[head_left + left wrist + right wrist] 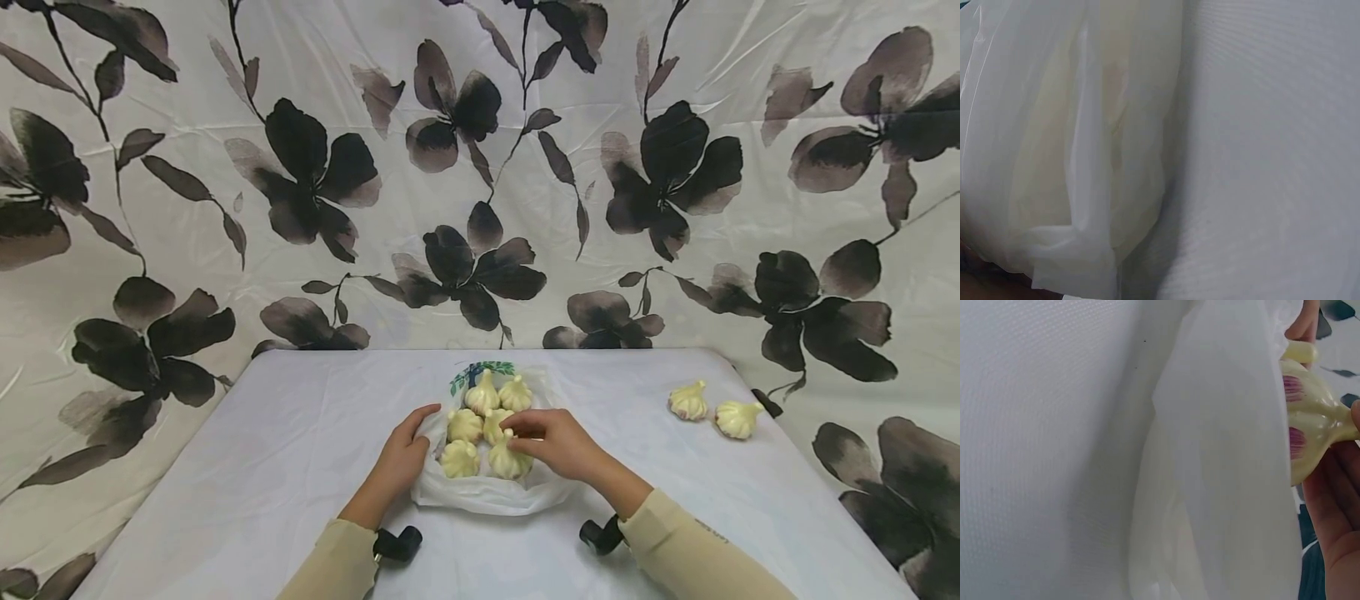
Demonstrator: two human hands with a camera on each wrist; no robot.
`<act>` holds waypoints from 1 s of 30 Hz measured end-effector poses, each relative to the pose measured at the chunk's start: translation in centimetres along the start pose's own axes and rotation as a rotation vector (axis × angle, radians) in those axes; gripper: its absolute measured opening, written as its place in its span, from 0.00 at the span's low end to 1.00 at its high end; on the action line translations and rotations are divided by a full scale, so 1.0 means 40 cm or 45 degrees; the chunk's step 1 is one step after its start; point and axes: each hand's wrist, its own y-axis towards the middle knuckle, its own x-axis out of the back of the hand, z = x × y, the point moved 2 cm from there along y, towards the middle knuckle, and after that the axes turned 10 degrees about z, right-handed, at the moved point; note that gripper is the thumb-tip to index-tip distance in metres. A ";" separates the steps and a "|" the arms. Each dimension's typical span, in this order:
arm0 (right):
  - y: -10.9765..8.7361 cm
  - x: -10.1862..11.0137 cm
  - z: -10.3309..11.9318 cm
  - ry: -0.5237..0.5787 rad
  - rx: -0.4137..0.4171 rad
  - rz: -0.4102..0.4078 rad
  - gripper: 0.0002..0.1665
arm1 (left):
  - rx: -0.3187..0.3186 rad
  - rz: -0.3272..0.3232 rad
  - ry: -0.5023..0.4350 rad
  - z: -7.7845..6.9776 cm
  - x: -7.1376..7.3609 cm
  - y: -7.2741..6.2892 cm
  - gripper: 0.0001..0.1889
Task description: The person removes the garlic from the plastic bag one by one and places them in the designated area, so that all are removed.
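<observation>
A white plastic bag lies with its mouth spread in the middle of the table, and several pale yellow garlic bulbs sit in it. My left hand grips the bag's left edge; in the left wrist view the crumpled bag covers most of that hand. With thumb and fingers, my right hand pinches the stem of the front right garlic bulb. Purple streaks show on this garlic bulb in the right wrist view, beyond the bag's wall.
Two more garlic bulbs, one and another, lie apart on the right side of the white-covered table. A floral curtain hangs behind the table's far edge. Dark wrist cameras sit below both hands.
</observation>
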 end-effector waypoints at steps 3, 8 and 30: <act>-0.002 0.009 0.003 -0.010 0.020 -0.018 0.18 | 0.005 0.001 -0.001 -0.001 0.000 -0.001 0.30; -0.008 0.029 0.009 0.003 0.003 -0.032 0.19 | 0.006 -0.002 0.002 -0.004 0.000 -0.003 0.30; -0.058 0.136 -0.008 0.033 -0.075 -0.200 0.20 | 0.008 0.001 0.005 -0.005 0.002 0.002 0.30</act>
